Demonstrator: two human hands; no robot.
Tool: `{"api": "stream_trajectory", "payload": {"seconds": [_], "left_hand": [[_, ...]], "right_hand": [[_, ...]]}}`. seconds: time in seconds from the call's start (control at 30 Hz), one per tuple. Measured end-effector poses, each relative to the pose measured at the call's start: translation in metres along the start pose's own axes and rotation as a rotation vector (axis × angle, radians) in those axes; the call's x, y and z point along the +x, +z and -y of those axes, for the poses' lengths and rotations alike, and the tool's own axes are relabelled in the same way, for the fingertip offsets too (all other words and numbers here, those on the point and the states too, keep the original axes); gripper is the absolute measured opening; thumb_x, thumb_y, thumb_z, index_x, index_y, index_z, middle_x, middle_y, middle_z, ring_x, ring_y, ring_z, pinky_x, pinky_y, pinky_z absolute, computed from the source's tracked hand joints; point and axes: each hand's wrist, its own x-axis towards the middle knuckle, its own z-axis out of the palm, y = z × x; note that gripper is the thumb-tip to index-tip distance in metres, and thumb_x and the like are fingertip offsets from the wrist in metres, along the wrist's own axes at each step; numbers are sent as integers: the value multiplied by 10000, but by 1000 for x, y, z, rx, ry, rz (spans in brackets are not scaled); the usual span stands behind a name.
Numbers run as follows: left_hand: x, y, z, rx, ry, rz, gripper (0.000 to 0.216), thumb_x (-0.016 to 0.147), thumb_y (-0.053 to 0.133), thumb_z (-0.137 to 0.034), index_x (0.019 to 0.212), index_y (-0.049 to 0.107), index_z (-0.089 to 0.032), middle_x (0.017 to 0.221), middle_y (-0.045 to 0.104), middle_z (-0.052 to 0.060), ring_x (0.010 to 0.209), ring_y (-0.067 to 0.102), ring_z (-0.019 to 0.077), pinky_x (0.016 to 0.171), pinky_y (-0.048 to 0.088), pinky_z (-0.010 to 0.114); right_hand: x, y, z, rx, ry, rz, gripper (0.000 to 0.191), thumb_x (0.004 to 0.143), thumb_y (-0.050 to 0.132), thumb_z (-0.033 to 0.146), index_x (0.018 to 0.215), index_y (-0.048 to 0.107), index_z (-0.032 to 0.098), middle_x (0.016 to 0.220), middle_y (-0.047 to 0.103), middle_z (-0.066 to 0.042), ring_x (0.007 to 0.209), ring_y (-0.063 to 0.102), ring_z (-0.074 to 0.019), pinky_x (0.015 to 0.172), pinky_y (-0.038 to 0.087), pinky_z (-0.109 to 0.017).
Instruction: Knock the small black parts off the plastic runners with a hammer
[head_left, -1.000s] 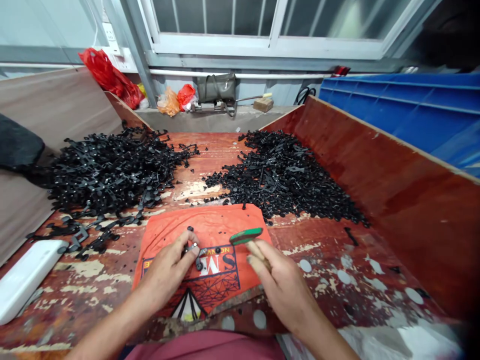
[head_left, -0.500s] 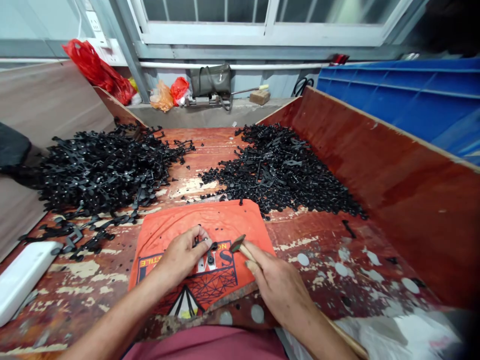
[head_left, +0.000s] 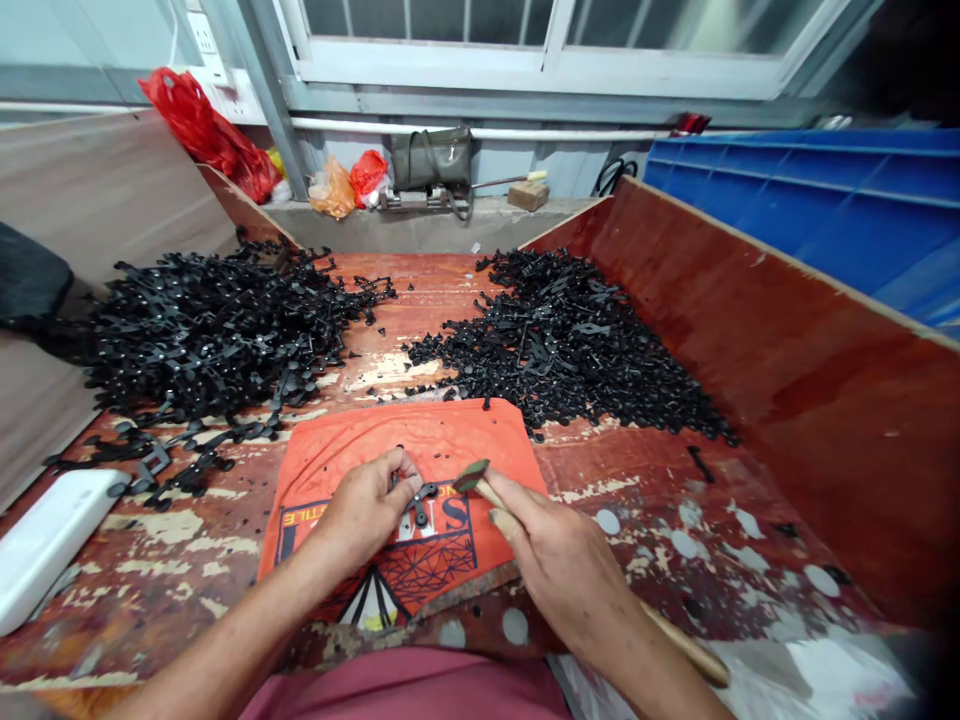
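My left hand (head_left: 375, 500) is closed, thumb and fingers pinching a small black jointed part (head_left: 422, 506) over the orange printed cloth (head_left: 337, 442). Part of the piece is hidden behind my fingers. In my right hand (head_left: 559, 545) is a hammer (head_left: 471, 476), gripped by its wooden handle close to the head. The handle's far end comes out below my wrist. The hammer head is just right of the black part, with a small gap visible between them.
Black parts lie heaped at the left (head_left: 217, 330) and at the right (head_left: 570, 340). A white power bank-like box (head_left: 60, 545) rests near the left edge. Wooden boards (head_left: 750, 300) wall the red worktable (head_left: 600, 460); a blue crate (head_left: 810, 200) stands beyond the right one.
The hammer head has lifted and turned slightly, its face now showing more. My left hand still pinches the black part, which has tilted a little. The whole view has shifted slightly.
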Motion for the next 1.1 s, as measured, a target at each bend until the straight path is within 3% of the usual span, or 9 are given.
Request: {"api": "stream_trajectory", "payload": {"seconds": [0.17, 0.37, 0.5, 0.6, 0.7, 0.83, 0.93, 1.03, 1.1], "left_hand": [[-2, 1, -2, 61, 56, -36, 207, 841, 557, -384, 772, 568, -190, 606, 560, -28, 563, 502, 131, 549, 355, 219], [-3, -2, -7, 275, 69, -40, 156, 871, 487, -309, 779, 553, -201, 615, 569, -24, 589, 522, 144, 573, 335, 239], [-1, -2, -7, 328, 64, -44, 151, 866, 489, -300, 762, 539, -203, 628, 562, -22, 613, 518, 145, 573, 331, 238], [2, -5, -8, 186, 42, -22, 179, 863, 497, -346, 763, 518, -200, 603, 509, -40, 562, 472, 122, 541, 337, 222], [-1, -19, -17, -76, -42, -27, 227, 841, 524, -415, 784, 489, -198, 595, 464, -64, 471, 380, 80, 463, 306, 190], [-20, -50, -29, -267, -175, -70, 309, 785, 622, -483, 861, 518, -203, 561, 431, -84, 418, 319, 52, 394, 225, 148], [-41, -70, -23, -364, -226, -221, 364, 730, 707, -482, 911, 553, -206, 547, 412, -92, 395, 290, 36, 375, 204, 126], [-63, -83, -8, -481, -244, -429, 423, 655, 789, -447, 926, 569, -207, 671, 520, -64, 434, 387, 28, 391, 294, 112], [-76, -90, 2, -546, -275, -496, 468, 610, 825, -437, 937, 577, -213, 734, 548, -59, 460, 433, 25, 407, 345, 106]], "right_hand": [[3, -10, 18, 59, -96, -132, 417, 1013, 377, 275, 1420, 458, 310, 1129, 698, -30, 939, 679, -178, 826, 523, -300], [8, 14, 12, -170, -77, 55, 417, 987, 433, 247, 1394, 497, 307, 937, 737, -35, 774, 704, -226, 673, 536, -334], [10, 5, 13, 3, -121, -167, 374, 1009, 382, 242, 1354, 525, 262, 1131, 705, -54, 971, 677, -194, 816, 519, -306], [13, -2, 17, 68, -159, -175, 360, 1011, 371, 235, 1324, 547, 236, 1187, 691, -54, 1041, 659, -180, 872, 505, -288], [16, 0, 13, 99, -80, -112, 362, 1015, 354, 231, 1329, 534, 239, 1233, 677, -41, 1065, 656, -176, 871, 504, -284], [22, 12, 12, 65, 19, -19, 260, 953, 478, 214, 1165, 619, 261, 1045, 732, -18, 919, 686, -191, 763, 506, -278], [30, 24, 30, -4, -34, 91, 174, 910, 524, 185, 985, 666, 251, 908, 719, -8, 851, 671, -176, 728, 482, -247], [41, 38, 55, -168, -121, 194, 108, 891, 559, 222, 901, 666, 238, 894, 710, -12, 813, 672, -176, 693, 466, -247], [48, 45, 66, -306, -154, 254, 104, 868, 567, 209, 886, 669, 218, 876, 709, -32, 742, 676, -190, 625, 451, -265]]}}
